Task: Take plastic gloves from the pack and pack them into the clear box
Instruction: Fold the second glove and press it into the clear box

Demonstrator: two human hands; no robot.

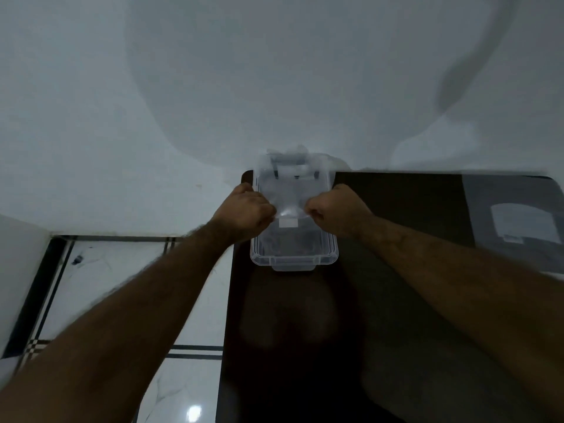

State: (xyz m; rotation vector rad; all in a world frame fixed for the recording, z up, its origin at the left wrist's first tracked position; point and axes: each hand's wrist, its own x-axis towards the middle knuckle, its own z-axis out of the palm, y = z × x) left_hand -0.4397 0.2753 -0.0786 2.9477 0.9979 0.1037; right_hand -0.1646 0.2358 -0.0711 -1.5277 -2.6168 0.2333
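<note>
A clear plastic box (pixel 293 260) sits open on a dark table (pixel 396 285), near its far left corner. Its clear lid (pixel 292 166) leans up behind it against the wall. Both my hands hover over the box. My left hand (pixel 244 212) and my right hand (pixel 335 210) are closed as fists, and each pinches one end of a thin clear plastic glove (pixel 290 211) stretched between them above the box. A small white label shows below the glove inside the box.
A flat grey pack (pixel 518 221) with a pale printed panel lies at the table's far right. A white wall (pixel 274 71) stands right behind the table. White tiled floor (pixel 128 285) with dark lines lies to the left.
</note>
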